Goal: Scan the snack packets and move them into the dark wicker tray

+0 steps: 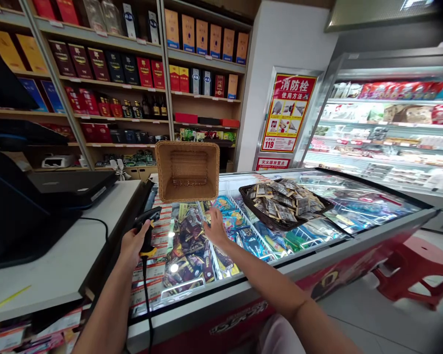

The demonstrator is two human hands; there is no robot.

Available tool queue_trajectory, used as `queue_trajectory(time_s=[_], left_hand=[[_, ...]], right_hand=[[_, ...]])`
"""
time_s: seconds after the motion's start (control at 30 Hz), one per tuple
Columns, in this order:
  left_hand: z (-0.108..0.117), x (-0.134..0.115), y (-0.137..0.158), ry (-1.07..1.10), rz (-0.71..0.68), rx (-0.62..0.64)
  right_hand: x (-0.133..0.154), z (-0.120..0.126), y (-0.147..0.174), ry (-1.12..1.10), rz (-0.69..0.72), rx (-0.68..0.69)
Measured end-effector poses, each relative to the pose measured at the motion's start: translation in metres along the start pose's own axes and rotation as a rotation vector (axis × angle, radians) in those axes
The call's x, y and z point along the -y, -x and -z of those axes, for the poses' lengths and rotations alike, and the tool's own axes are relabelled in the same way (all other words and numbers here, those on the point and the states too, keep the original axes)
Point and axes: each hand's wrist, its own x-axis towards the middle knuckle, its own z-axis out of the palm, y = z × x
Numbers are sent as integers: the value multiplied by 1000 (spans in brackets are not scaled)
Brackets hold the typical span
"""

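My left hand [133,243] is wrapped round the handle of a black and yellow barcode scanner [147,223], whose cable hangs down over the freezer edge. Over the glass top of the chest freezer [295,268], my right hand [215,228] reaches forward with thumb and fingers apart; I make out nothing held in it. Just beyond it an empty wicker basket [163,172] is tipped with its opening towards me. To the right, a dark woven tray [256,209] full of small packets [280,199] rests on the glass. Wrapped ice creams [190,246] show beneath the glass.
A white counter [55,255] with a black checkout machine [15,206] is on the left. Shelves of boxed bottles [116,66] line the back wall. A lit refrigerated display [387,123] stands at the right, and a red stool [421,265] on the floor.
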Motion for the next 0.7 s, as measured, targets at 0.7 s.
queue_trajectory(time_s=[0.7], left_hand=[[32, 21, 58, -504, -432, -143]], right_hand=[[-8, 9, 24, 121, 3, 186]])
